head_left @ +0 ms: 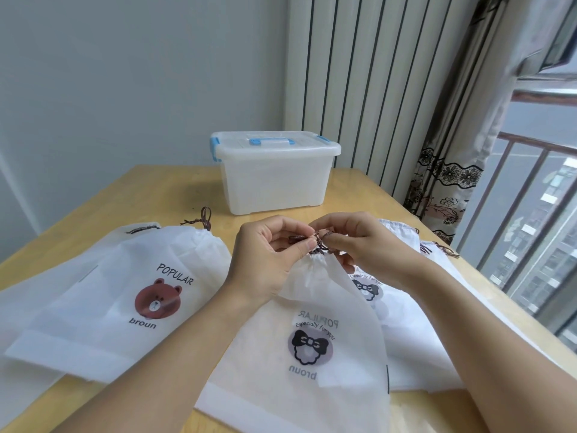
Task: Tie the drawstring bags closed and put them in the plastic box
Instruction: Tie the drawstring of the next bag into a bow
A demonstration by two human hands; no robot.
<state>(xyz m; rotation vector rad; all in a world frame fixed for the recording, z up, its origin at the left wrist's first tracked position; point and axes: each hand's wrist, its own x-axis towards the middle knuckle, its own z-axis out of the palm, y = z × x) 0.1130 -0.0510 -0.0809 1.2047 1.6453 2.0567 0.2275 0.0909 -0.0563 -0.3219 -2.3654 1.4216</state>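
A white drawstring bag (299, 367) with a grey bow print lies in front of me, its neck gathered tight. Its brown drawstring (318, 245) sticks up at the neck. My left hand (265, 260) pinches one end of the cord and my right hand (352, 242) pinches the other, the two hands almost touching above the bag's mouth. A second white bag with a brown bear print (125, 295) lies flat to the left, its cord loose at the top. The translucent plastic box (274, 179) with blue latches and handle stands behind, its lid on.
More white bags (412, 295) lie under my right forearm, cords trailing toward the table's right edge. The wooden table (162, 189) meets a wall at the back. A radiator and patterned curtain (443, 189) stand at the right, beside a window.
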